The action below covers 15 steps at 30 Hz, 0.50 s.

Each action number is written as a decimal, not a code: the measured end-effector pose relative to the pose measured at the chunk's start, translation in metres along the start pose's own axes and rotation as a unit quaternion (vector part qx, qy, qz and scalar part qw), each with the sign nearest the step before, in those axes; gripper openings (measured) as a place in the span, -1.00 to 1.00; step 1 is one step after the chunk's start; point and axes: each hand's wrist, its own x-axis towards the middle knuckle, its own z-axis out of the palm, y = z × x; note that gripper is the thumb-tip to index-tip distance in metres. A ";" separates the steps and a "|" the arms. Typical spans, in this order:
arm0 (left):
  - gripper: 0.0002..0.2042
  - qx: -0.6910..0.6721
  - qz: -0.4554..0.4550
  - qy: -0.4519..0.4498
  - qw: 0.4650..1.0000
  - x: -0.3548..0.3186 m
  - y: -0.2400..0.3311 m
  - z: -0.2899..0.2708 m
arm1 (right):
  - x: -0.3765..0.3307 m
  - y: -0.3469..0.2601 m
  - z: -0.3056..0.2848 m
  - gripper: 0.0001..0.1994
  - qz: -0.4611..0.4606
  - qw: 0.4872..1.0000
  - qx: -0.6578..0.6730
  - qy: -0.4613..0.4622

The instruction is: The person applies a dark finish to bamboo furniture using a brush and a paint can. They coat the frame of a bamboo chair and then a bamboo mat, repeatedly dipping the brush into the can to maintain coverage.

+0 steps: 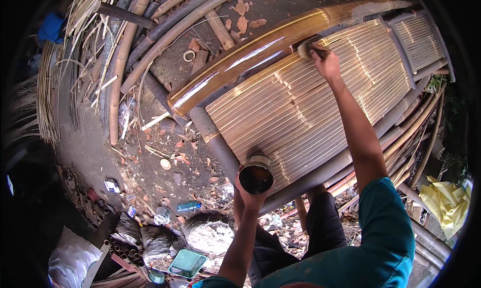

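Note:
My left hand (252, 199) is wrapped round a round can (264, 161) with dark liquid inside, held over the near edge of a slatted bamboo bench (300, 107). Reaching out over the far side of the slats, my right hand (326, 63) is closed on a paintbrush (304, 50). Its pale bristles are at the edge between the slats and a thick bamboo pole (250, 57). The pole is brown and glossy along much of its length, with a paler, duller patch towards its right end. Whether the bristles touch pole or slats, I cannot tell.
Long bamboo poles (131, 62) and thin strips (48, 92) lie on the left. Dry leaves, a blue plastic bottle (189, 206) and a green basket (187, 263) are on the ground. More poles lie along the bench's near right side, by a yellow sheet (443, 203).

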 end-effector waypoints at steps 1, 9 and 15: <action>0.23 -0.016 0.003 0.003 1.000 -0.001 -0.004 -0.001 | -0.004 -0.006 -0.002 -0.73 0.004 1.000 -0.028 0.007; 0.27 -0.145 0.013 0.169 0.975 -0.001 -0.001 -0.044 | -0.164 -0.150 0.148 -0.69 -0.149 0.942 0.103 -0.284; 0.26 -0.079 0.029 0.225 0.971 -0.007 -0.022 -0.097 | -0.116 -0.131 0.097 -0.56 -0.123 0.982 -0.123 -0.072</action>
